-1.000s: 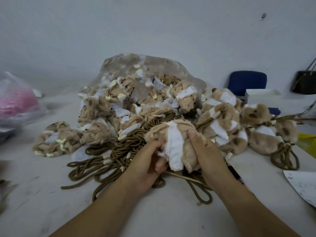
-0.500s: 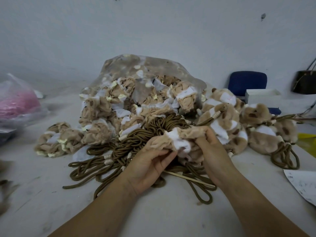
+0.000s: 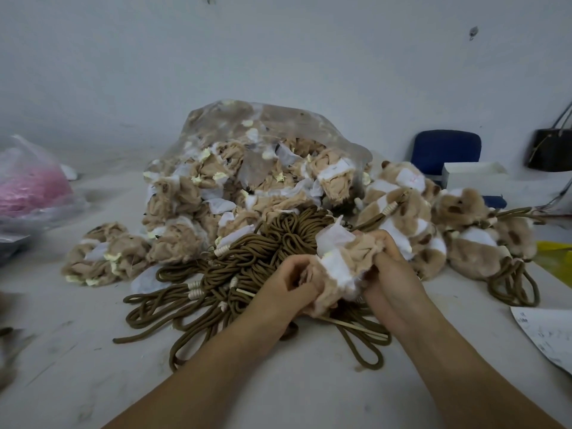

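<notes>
The left hand [image 3: 289, 284] and the right hand [image 3: 391, 275] both grip one crumpled tan-and-white plush fabric skin [image 3: 343, 263], with the fingers curled into the cloth. The skin sits near centre, over the near right part of a pile of olive-brown looped cords [image 3: 247, 264] on the grey table [image 3: 93, 351]. A clear plastic bag [image 3: 278, 125] of similar skins lies beyond it.

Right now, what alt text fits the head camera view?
A left hand and right hand grip a tan-and-white plush piece above a pile of brown cords on a table. Behind, a clear bag spills more pieces; stuffed toys lie to the right.
</notes>
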Demonstrator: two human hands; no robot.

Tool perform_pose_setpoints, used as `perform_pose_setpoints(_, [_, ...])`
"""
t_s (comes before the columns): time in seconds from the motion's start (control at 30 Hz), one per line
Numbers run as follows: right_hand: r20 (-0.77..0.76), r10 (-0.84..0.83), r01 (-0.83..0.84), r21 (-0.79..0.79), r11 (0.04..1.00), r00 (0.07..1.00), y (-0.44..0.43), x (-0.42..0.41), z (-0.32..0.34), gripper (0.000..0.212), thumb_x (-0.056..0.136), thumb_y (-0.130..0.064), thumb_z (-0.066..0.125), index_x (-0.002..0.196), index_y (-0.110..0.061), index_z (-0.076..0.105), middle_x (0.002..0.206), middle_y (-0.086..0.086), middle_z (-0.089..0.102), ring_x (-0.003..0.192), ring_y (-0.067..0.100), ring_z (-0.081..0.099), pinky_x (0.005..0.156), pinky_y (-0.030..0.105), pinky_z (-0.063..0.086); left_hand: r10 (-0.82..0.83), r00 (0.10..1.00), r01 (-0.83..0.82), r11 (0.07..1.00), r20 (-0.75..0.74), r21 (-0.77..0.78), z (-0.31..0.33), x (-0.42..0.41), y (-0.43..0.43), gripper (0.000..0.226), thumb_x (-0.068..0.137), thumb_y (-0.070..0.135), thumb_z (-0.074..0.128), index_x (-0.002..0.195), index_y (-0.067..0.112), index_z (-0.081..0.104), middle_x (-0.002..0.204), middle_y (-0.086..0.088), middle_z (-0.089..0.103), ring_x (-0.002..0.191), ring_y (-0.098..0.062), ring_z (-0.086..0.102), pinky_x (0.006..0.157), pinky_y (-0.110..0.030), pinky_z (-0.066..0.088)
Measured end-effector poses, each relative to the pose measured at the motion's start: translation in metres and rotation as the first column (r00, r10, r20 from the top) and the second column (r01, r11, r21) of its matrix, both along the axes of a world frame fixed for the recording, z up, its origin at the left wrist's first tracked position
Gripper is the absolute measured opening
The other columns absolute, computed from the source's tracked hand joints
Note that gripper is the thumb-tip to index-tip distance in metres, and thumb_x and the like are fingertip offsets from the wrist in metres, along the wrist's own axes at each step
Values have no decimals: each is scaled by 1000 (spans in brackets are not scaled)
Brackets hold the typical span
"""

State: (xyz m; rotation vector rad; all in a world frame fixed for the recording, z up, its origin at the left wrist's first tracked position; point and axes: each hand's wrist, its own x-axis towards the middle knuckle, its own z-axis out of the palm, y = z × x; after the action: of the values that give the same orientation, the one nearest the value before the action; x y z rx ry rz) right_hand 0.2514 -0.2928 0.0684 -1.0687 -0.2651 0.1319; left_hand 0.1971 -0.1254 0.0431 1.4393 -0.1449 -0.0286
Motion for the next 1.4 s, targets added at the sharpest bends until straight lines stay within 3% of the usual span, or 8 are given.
perform_pose_setpoints(0.27, [42,18,-17,-36,999,999,8,-6,2,37,94,2,42,83,-20,69,94,5,72,86,14,70,68,27,58,65,996,-79,969,67,234,1,-6,-3,22,90,32,66,92,10,62,79,5,63,76,-8,57,67,-23,45])
perform_pose_setpoints(0.43, [305,-146,295,-533,793,941,12,-9,-3,25,96,-27,49,109,-47,56,122,-11,56,109,4,56,88,34,53,244,969,-245,969,48,25,6,-4,-4,19,94,29,61,79,28,72,79,3,72,77,-13,68,65,-26,51])
perform_pose_setpoints(0.6, [746,-113,616,-443,651,656,20,-23,-2,32,88,-51,52,119,-50,44,123,-26,33,122,1,39,95,19,41,316,947,-296,926,54,-234,14,-1,1,21,91,37,60,102,32,76,107,-1,75,103,-16,70,81,-27,55])
perform_pose_setpoints(0.73, [756,80,577,-559,596,649,34,-26,-10,53,80,-52,63,125,-28,48,122,-17,35,115,-6,38,91,4,32,167,982,-128,935,91,-331,20,-2,2,48,93,54,49,116,18,72,116,-6,71,110,-19,66,95,-33,50])
perform_pose_setpoints(0.87, [725,-48,565,-492,662,687,28,-21,-8,15,90,-28,60,95,-38,49,96,-13,53,87,-3,51,71,5,38,267,949,-268,963,168,-16,15,-2,-1,41,91,57,44,84,29,74,73,8,63,69,-8,56,75,-30,46])
perform_pose_setpoints(1.03, [525,-155,436,-469,768,837,23,-23,-4,24,80,-56,44,90,-39,57,86,-18,63,78,-2,59,61,7,44,236,763,-508,794,602,333,14,-10,-5,31,101,46,35,105,46,66,106,24,66,103,4,59,82,-10,44])
perform_pose_setpoints(1.23, [293,-54,151,-317,936,955,27,-20,-6,21,76,-37,51,86,-36,69,88,-9,72,85,5,67,68,20,52,301,702,-654,630,645,418,14,-9,-8,17,96,42,47,83,33,56,90,16,51,85,-2,54,68,-11,39])
perform_pose_setpoints(1.4, [423,-10,169,-339,925,906,28,-24,-1,25,82,-19,49,95,-36,63,103,-1,62,87,0,62,66,11,50,374,748,-608,718,548,340,13,-5,-7,25,87,20,70,77,29,49,87,9,49,74,0,52,62,-10,43])
